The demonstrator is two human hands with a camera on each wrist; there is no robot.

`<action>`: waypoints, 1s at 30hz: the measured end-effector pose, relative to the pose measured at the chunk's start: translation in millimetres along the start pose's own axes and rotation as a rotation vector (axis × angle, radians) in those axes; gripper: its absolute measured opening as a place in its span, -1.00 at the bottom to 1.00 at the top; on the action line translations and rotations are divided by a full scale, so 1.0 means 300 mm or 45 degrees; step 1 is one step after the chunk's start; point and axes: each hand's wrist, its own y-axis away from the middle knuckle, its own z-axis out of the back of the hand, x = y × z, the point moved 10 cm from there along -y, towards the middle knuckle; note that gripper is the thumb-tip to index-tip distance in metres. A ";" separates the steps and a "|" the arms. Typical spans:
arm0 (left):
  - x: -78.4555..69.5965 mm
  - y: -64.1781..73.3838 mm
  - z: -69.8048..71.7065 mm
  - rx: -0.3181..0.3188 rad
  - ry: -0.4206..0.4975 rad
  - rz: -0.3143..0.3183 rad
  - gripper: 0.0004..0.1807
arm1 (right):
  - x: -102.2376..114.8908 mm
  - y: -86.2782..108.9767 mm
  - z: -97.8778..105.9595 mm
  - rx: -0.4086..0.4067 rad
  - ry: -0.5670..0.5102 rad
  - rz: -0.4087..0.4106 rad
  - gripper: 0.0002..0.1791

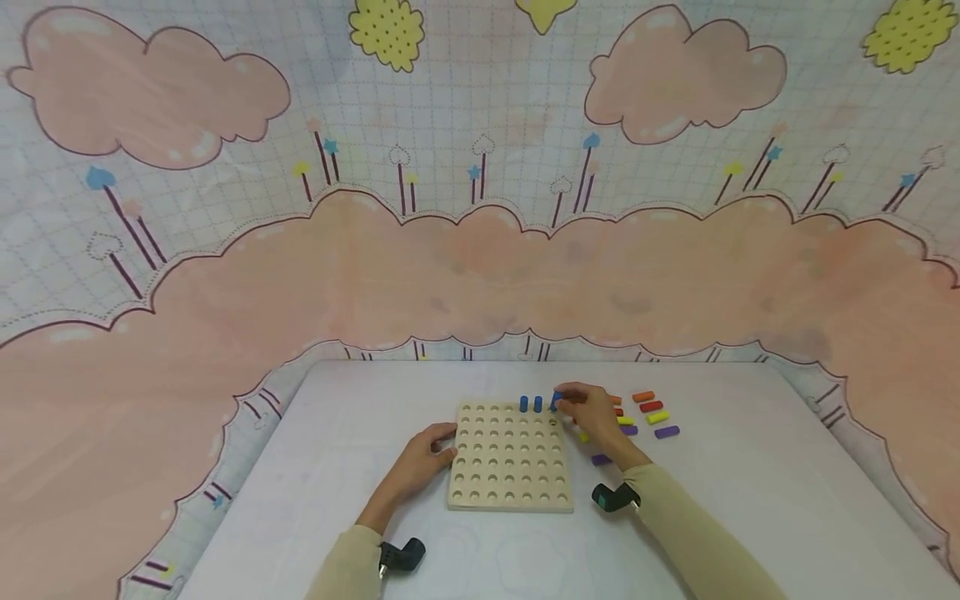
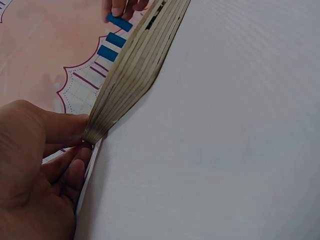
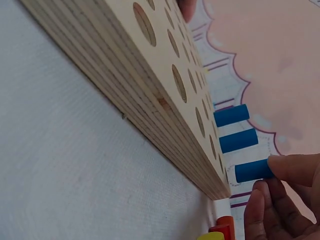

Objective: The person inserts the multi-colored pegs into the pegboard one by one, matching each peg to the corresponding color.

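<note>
A square wooden pegboard (image 1: 501, 470) with rows of round holes lies on the white table. Two blue pegs (image 1: 530, 404) stand upright in its back row, towards the right. Between thumb and fingertips, my right hand (image 1: 592, 412) pinches a third blue peg (image 3: 252, 170) over the back right corner; in the right wrist view its lower end shows just above the board, slightly tilted. At the board's left edge my left hand (image 1: 420, 458) holds on, with thumb and fingertips touching the edge in the left wrist view.
Right of the board lie loose pegs: orange (image 1: 643, 397), red (image 1: 651, 407), yellow (image 1: 657, 417) and purple (image 1: 667, 432), several partly behind my right hand. A cloud-patterned cloth (image 1: 465, 275) hangs behind the white table (image 1: 360, 417). Black wrist cameras (image 1: 615, 497) sit at both sleeves.
</note>
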 end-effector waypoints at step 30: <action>0.006 0.003 0.002 -0.004 0.023 0.021 -0.51 | 0.043 0.031 0.027 0.017 0.092 0.083 -0.69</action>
